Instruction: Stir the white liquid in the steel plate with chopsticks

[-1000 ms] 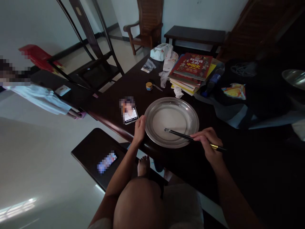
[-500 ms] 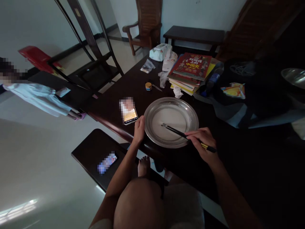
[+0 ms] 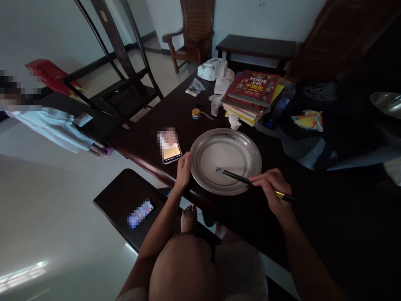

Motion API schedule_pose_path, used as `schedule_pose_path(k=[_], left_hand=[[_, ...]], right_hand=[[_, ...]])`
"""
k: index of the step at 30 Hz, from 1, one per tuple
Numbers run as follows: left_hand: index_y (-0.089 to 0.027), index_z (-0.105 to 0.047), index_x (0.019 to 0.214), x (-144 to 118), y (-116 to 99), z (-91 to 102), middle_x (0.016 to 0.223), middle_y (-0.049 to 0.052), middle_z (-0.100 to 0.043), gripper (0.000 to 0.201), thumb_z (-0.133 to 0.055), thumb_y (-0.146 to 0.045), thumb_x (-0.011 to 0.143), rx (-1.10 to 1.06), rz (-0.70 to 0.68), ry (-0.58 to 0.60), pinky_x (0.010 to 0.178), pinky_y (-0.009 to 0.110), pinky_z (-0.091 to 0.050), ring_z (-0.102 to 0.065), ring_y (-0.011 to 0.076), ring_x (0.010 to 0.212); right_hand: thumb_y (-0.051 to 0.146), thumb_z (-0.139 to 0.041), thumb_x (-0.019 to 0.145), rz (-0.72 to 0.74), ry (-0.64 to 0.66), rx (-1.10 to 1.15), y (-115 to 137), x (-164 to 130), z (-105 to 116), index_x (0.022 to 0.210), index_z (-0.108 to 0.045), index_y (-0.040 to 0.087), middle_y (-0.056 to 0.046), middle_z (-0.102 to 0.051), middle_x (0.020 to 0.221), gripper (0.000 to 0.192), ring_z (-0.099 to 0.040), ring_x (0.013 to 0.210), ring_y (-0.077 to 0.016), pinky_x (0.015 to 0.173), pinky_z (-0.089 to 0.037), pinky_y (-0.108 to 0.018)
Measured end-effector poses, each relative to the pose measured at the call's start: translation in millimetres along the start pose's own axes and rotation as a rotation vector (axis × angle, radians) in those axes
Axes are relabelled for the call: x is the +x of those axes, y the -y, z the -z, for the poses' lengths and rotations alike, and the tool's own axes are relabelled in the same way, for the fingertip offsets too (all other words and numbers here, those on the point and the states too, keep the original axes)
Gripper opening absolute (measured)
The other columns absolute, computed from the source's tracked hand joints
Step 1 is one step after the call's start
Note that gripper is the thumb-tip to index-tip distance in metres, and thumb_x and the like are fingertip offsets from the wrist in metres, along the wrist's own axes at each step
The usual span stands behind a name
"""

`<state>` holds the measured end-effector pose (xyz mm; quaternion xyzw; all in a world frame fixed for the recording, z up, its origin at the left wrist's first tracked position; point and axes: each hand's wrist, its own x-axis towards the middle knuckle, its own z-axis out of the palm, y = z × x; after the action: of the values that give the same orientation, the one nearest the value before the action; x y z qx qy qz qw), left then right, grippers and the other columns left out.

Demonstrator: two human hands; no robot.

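Observation:
A round metal plate [image 3: 254,167] with a wide shiny rim stands on the dark table near its front edge. Pale, whitish contents, perhaps a liquid, cover its bottom. My left hand [image 3: 184,169] grips the rim on the left side, the fingers partly hidden. Closed round a pair of black chopsticks [image 3: 234,175] with gold bands is my right hand [image 3: 274,190], at the plate's right edge. The chopstick tips are over the middle of the plate, close together; whether they pinch something small I cannot tell. A lit phone [image 3: 171,150] lies just left of the plate.
Behind the plate are a small gold-lidded jar [image 3: 196,113], a knife [image 3: 207,115], crumpled tissue [image 3: 234,121] and stacked books [image 3: 250,94]. A yellow packet [image 3: 308,121] lies right. Another phone [image 3: 142,214] rests on the bench [image 3: 115,192]. A person [image 3: 46,123] is at far left.
My right hand has moved a little to the right, and the chopstick tips have shifted right and slightly nearer to me. My left hand stays on the rim.

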<state>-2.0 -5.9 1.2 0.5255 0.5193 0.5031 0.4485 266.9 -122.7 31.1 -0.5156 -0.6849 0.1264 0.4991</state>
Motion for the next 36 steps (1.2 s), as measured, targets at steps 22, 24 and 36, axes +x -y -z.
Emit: schedule_pose_path(k=[22, 24, 36], left_hand=[[-0.021, -0.044, 0.064, 0.0, -0.8, 0.0, 0.063, -0.005, -0.038, 0.052, -0.059, -0.063, 0.091, -0.011, 0.031, -0.014, 0.056, 0.024, -0.033, -0.034, 0.0114, 0.06], [-0.021, -0.044, 0.065, -0.2, -1.4, -0.1, 0.063, -0.005, -0.038, 0.052, -0.059, -0.064, 0.091, -0.021, 0.034, -0.011, 0.056, 0.024, -0.034, -0.034, 0.0114, 0.06], [-0.021, -0.045, 0.066, -0.3, -1.6, -0.2, 0.063, -0.004, -0.039, 0.055, -0.059, -0.07, 0.086, -0.002, 0.011, 0.006, 0.056, 0.024, -0.033, -0.033, 0.0115, 0.061]], right_hand=[[0.023, -0.058, 0.098, 0.008, 0.047, -0.029, 0.3, -0.1, 0.0, 0.086, -0.074, 0.029, 0.001, -0.082, 0.092, 0.021, -0.066, 0.086, -0.0214, 0.079, -0.052, -0.042], [0.022, -0.06, 0.097, 0.014, 0.046, -0.045, 0.3, -0.2, 0.0, 0.088, -0.073, 0.029, 0.001, -0.082, 0.095, 0.018, -0.067, 0.087, -0.0211, 0.081, -0.052, -0.042], [0.018, -0.057, 0.098, 0.016, 0.015, -0.03, 0.3, 0.4, 0.4, 0.087, -0.072, 0.028, 0.001, -0.082, 0.094, 0.021, -0.067, 0.087, -0.0203, 0.08, -0.051, -0.042]])
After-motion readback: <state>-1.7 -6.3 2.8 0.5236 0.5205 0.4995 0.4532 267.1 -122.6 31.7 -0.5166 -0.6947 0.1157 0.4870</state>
